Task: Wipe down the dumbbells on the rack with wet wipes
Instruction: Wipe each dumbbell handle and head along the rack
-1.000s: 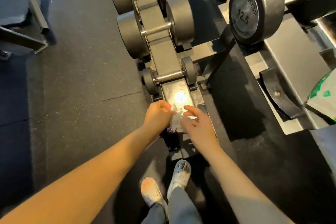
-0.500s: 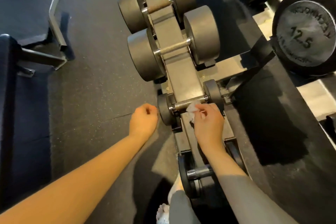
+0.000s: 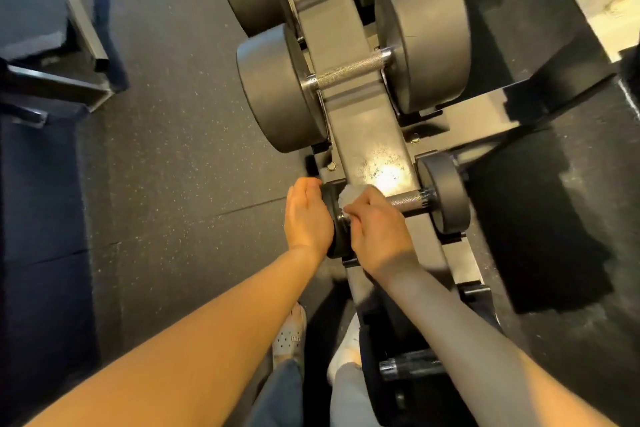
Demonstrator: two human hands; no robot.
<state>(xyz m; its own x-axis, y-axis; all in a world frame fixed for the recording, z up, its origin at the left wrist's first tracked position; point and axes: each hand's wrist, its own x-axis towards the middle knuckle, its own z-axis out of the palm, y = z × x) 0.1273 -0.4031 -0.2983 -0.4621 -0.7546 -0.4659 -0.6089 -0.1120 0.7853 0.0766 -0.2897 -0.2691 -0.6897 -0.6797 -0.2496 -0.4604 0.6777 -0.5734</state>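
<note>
**Wipe on the lowest dumbbell's handle**

Head view: the small dumbbell (image 3: 412, 199) lies across the foot of the rack (image 3: 367, 135), one head on each side of the grey centre spine. The right hand (image 3: 375, 230) pinches a white wet wipe (image 3: 349, 196) against the handle, close to the left head. The left hand (image 3: 306, 218) lies flat with straight fingers against that head's outer face, holding nothing. Just above, a larger dumbbell (image 3: 349, 74) sits in the next cradle, its heads overhanging the spine. Left of the rack, the speckled rubber floor (image 3: 173, 166) runs bare as far as a metal bench frame (image 3: 86, 35) in the corner. The person's pale shoes (image 3: 291, 336) stand at the rack's base.
</note>
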